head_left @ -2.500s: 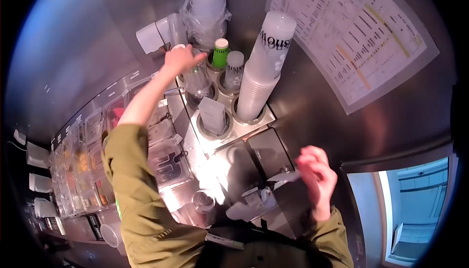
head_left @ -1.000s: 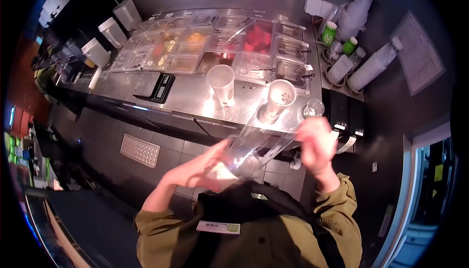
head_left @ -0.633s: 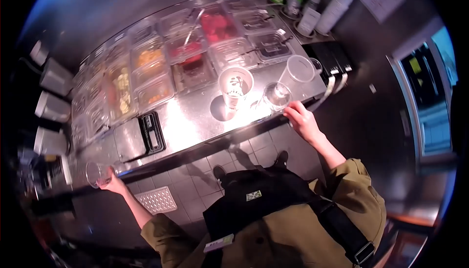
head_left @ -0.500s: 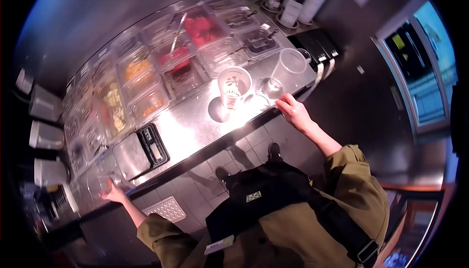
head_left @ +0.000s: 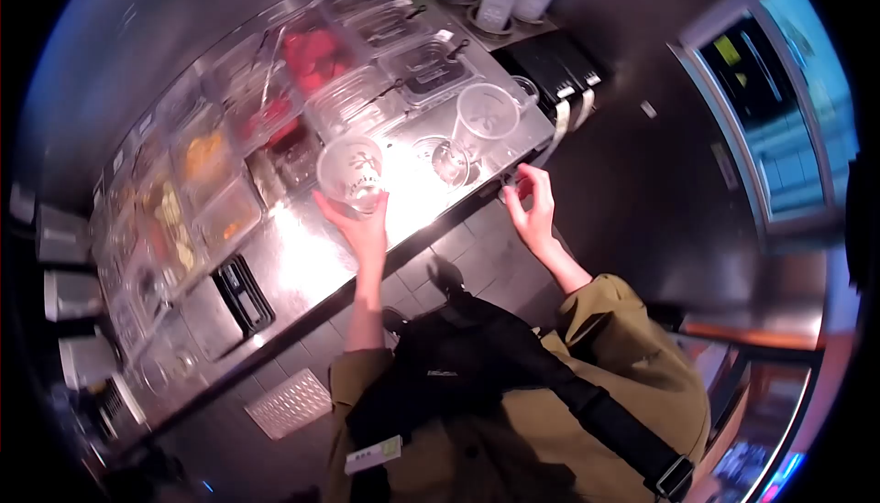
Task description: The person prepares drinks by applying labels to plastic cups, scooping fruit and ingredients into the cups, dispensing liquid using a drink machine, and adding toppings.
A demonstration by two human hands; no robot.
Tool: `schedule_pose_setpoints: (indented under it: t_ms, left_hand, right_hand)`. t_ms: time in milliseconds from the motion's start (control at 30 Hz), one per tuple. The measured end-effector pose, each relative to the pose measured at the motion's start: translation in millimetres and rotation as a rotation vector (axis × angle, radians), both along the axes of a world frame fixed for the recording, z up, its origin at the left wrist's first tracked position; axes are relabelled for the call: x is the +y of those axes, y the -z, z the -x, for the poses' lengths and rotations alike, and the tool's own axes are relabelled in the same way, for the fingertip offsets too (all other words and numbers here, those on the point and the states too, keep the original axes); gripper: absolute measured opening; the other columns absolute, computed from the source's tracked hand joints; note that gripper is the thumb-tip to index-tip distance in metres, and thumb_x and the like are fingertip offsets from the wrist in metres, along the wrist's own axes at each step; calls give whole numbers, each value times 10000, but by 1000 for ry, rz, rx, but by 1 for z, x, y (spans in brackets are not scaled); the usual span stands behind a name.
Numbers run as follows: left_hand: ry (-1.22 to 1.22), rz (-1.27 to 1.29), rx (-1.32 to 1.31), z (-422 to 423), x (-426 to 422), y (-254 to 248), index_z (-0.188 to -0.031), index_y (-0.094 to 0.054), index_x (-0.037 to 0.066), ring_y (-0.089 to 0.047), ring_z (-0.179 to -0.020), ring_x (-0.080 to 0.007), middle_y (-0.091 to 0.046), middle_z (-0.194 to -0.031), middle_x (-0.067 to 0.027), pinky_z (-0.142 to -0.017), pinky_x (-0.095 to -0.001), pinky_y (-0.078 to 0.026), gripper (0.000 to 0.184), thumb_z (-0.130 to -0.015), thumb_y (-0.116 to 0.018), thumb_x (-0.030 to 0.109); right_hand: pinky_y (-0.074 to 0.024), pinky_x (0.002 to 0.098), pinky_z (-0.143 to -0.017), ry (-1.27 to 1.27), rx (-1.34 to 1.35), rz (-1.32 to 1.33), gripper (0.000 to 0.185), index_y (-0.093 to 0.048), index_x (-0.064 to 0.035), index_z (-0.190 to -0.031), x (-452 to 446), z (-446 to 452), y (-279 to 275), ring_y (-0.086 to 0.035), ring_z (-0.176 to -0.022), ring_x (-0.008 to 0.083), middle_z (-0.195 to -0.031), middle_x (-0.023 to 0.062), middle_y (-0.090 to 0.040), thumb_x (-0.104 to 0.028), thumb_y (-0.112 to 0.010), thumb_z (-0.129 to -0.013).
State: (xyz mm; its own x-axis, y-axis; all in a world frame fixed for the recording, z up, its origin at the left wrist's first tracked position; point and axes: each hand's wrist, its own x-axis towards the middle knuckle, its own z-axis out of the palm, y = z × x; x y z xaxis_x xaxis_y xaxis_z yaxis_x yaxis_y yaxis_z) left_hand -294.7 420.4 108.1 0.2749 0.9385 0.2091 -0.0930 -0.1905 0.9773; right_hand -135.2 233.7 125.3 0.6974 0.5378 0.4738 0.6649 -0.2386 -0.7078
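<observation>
Right hand: raised at the front edge of the tabletop (head_left: 321, 266), the right hand (head_left: 535, 212) has its thumb and fingers curled toward each other; I cannot tell whether anything small sits between the tips.
Left hand: the left hand (head_left: 363, 233) has thumb and fingers on opposite sides of the printed cup (head_left: 351, 173), gripping it low on the wall.
Printed cup: just beyond the left palm, between thumb and fingers, its long axis rising from the base up to an open mouth, so it looks roughly upright. The left hand is much the nearer one; from the right hand, the cup lies across to the left. Whether its base touches the steel, I can't tell.
Clear glass: the clear glass (head_left: 447, 162) stands between the two hands, right of the printed cup and near the right fingertips.
Plain cup: the plain cup (head_left: 487, 113) is beyond the right hand and slightly left of it, mouth up, just behind the glass.
Scale: the black-edged scale (head_left: 244, 294) is well to the left, near the front edge.
Food tubs: past the printed cup, lidded food tubs (head_left: 240, 205) run in rows, one showing red pieces (head_left: 316, 56).
Black machine: the black machine (head_left: 550, 68) sits behind the plain cup, to its right.
</observation>
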Motion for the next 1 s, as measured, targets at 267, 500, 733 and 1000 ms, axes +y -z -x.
schedule_pose_setpoints:
  t_ms: [267, 500, 733, 1000]
  left_hand:
    - [103, 432, -414, 33, -11, -46, -1283, -200, 39, -418, -1114, -213, -409, -1208, -131, -940, -339, -333, 698, -748, -637, 141]
    - [-128, 409, -185, 60, -7, -8, -1298, -193, 39, -418, -1088, -205, -409, -1186, -134, -895, -327, -379, 729, -739, -659, 92]
    - [-407, -41, 122, 67, 38, 19, -1348, -111, 87, -391, -1115, -245, -317, -1262, -170, -913, -362, -364, 785, -755, -620, 13]
    - [-378, -72, 111, 57, 45, 10, -1347, -118, 68, -355, -1162, -227, -301, -1300, -156, -969, -339, -286, 744, -785, -605, 47]
  right_hand:
    - [-331, 356, -929, -351, 386, 156, 773, -322, 24, -1234, 60, -83, 57, -423, -1103, 264, -1192, 181, -425, -206, -749, -631]
    - [-373, 343, -868, -355, 385, -172, 717, -335, 5, -1217, 73, -115, 27, -460, -1012, 196, -1063, 105, -470, -127, -729, -633]
    - [-405, 381, -648, -136, -332, 197, 827, -383, -114, -1266, 71, -111, -96, -473, -769, 279, -890, 141, -436, -270, -753, -543]
    - [-425, 382, -670, -158, -178, 147, 772, -403, -67, -1234, 64, -101, -90, -503, -797, 306, -936, 150, -463, -290, -747, -580]
